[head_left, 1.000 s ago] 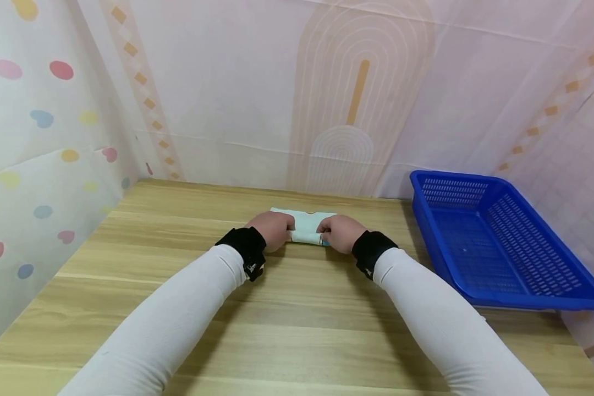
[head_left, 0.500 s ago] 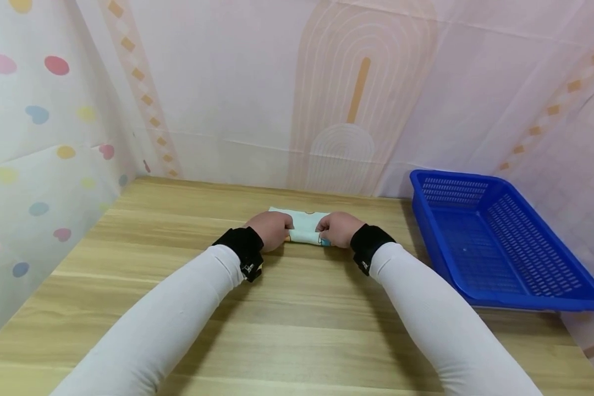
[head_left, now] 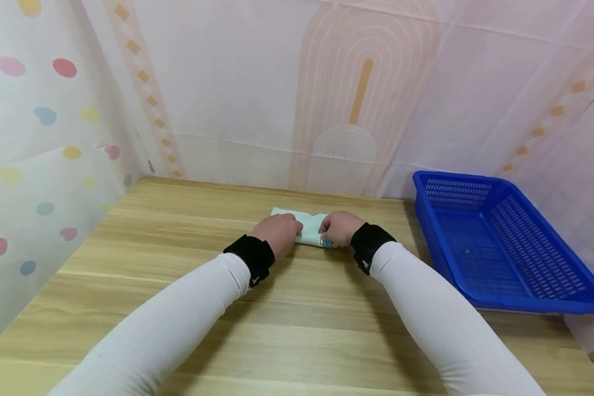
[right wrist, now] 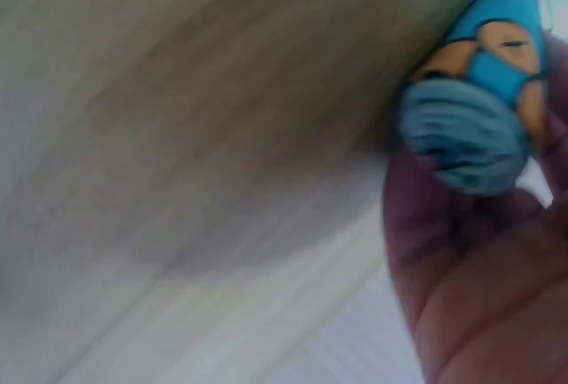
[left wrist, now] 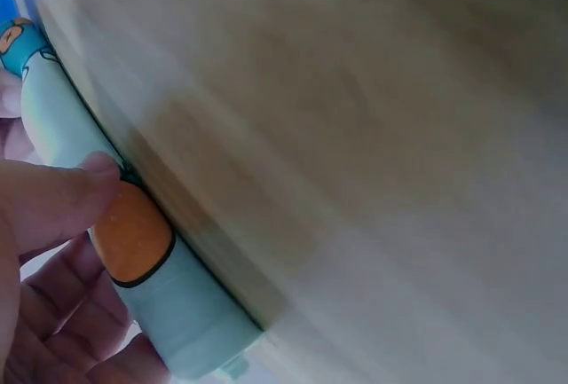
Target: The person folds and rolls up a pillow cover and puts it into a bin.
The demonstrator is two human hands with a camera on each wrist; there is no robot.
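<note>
A pale mint cloth with a cartoon print lies near the back of the table, its front part rolled into a tube and a flat strip behind. My left hand holds the roll left of its middle. In the left wrist view, the thumb presses beside an orange patch on the rolled cloth, fingers curled behind it. At the right end, my right hand grips the roll. The right wrist view shows the coiled layers at the cloth's end, with blue and orange print above and fingers around it.
A blue plastic basket with slotted sides stands at the table's right. The wooden table meets a patterned fabric backdrop close behind the cloth, and a dotted curtain hangs on the left.
My left hand has shifted slightly right along the roll, and more blue and orange print shows by my right hand. The right hand stays at the right end.
</note>
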